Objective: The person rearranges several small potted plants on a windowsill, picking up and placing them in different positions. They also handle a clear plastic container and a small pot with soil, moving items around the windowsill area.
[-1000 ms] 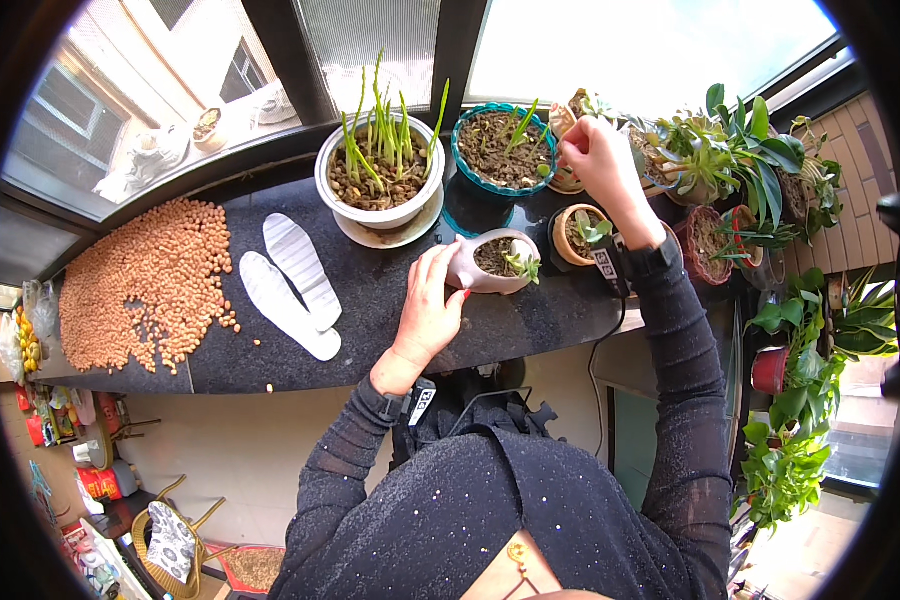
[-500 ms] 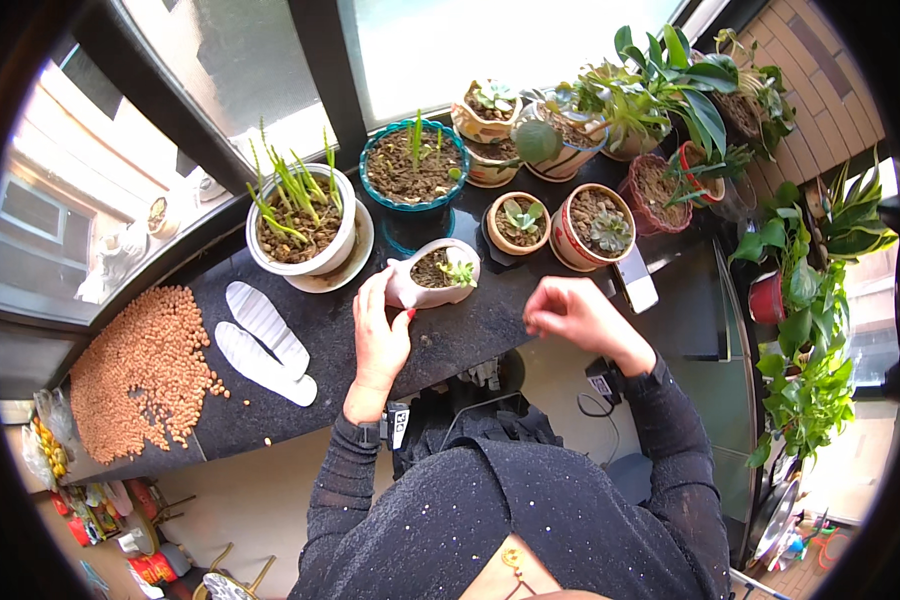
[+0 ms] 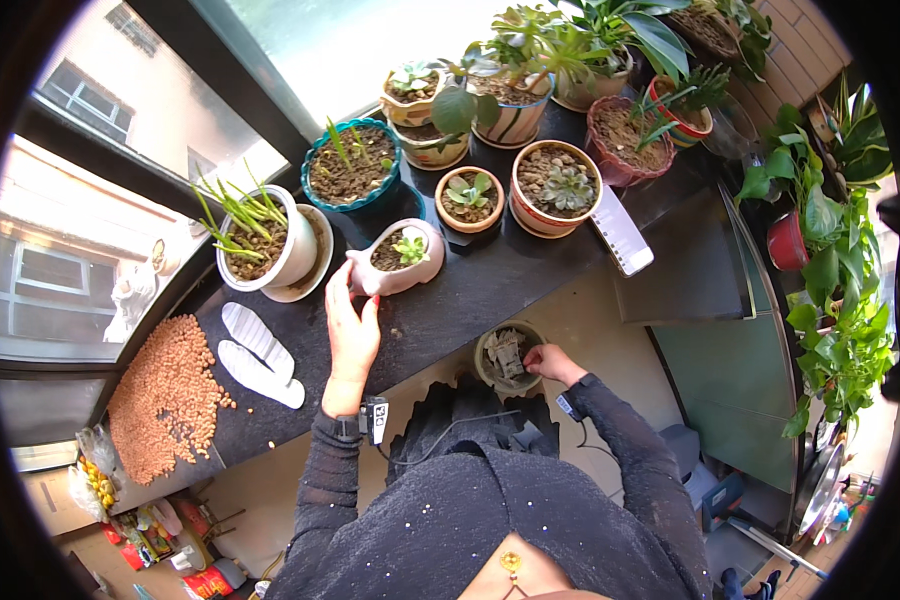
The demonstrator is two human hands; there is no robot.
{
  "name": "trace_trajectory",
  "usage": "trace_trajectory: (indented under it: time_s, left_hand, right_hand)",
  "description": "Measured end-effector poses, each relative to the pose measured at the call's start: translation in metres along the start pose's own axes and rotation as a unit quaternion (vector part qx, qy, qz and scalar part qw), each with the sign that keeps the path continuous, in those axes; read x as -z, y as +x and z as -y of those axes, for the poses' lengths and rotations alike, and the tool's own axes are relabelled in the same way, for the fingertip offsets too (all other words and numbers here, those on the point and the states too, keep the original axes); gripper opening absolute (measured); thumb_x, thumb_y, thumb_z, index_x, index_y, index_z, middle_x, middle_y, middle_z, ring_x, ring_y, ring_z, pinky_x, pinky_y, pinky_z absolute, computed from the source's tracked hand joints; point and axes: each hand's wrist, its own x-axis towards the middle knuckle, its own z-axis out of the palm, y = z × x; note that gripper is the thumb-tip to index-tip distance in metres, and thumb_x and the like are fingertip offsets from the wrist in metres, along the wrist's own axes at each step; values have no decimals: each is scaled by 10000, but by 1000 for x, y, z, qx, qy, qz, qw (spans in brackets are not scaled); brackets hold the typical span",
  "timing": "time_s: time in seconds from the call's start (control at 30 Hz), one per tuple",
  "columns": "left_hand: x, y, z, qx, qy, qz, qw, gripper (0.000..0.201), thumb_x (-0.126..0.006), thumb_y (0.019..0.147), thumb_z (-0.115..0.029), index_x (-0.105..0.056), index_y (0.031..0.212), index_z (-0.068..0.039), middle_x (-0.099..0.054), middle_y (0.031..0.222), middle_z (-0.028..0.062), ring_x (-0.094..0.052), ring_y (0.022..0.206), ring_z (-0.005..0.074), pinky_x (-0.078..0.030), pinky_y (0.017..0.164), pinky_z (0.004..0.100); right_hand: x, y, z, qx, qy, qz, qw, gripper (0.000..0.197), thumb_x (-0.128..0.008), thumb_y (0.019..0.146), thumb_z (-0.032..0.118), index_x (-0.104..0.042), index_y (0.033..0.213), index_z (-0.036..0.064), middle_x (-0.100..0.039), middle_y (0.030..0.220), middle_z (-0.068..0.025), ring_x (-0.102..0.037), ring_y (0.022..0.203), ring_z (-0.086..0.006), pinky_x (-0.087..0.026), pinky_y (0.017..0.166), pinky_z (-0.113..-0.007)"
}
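Observation:
A small pale pink animal-shaped pot [image 3: 407, 281] with a green succulent [image 3: 411, 247] stands near the counter's front edge. My left hand [image 3: 352, 338] lies against its left end, fingers stretched and thumb apart, without wrapping round it. Below the counter, my right hand [image 3: 555, 364] is at the right rim of a waste bin [image 3: 479, 362] holding crumpled paper [image 3: 505, 352]. Its fingers are closed in a pinch, and anything between them is too small to make out. A round terracotta-coloured pot [image 3: 469, 217] and a larger patterned pot [image 3: 541, 225], both with succulents, stand behind the pink one.
On the dark counter [image 3: 440, 318] lie white insoles [image 3: 260, 360] and a spread of tan pellets [image 3: 165, 405]. A white pot [image 3: 292, 252] and a teal pot [image 3: 398, 165] hold green shoots. A phone [image 3: 622, 235] rests by the right edge. Leafy plants [image 3: 830, 280] hang at right.
My right hand has gone from above the counter's front edge down to the bin. My left hand stays beside the pink pot. The view has shifted, showing more of the bin.

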Motion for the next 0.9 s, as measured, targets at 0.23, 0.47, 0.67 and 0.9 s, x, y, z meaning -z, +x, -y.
trace_trajectory:
  time_s: [0.23,0.47,0.67,0.9]
  left_hand:
    - [7,-18,-12,0,41,4,999,646,-654,829,67,-442,1433,-20,-496,1369,178,-537,1255,312,-451,1041,399]
    - [11,-26,-20,-7,48,16,999,649,-639,826,77,-440,1435,-28,-507,1371,159,-537,1264,295,-444,1043,396]
    - [7,-28,-24,-12,56,10,998,648,-638,816,81,-449,1427,-24,-517,1354,164,-539,1252,291,-445,1031,391]
    - [5,-26,-25,-20,60,3,998,648,-627,846,86,-423,1453,-13,-497,1417,167,-533,1290,292,-454,1052,387]
  right_hand:
    - [-38,27,-36,14,-59,-67,996,284,-649,742,-13,-785,967,93,-723,951,-224,-700,914,-388,-557,810,-438]
    - [-56,23,-29,-27,-88,-142,986,227,-712,730,69,-772,946,106,-724,963,-191,-698,913,-375,-559,799,-455]
    - [-56,18,-35,15,-87,-77,993,340,-646,771,45,-752,1087,111,-702,1050,-236,-674,1028,-382,-540,883,-444]
    - [-51,16,-42,-34,-40,-102,993,402,-642,743,16,-754,1118,108,-703,1079,-238,-671,1048,-391,-534,922,-448]
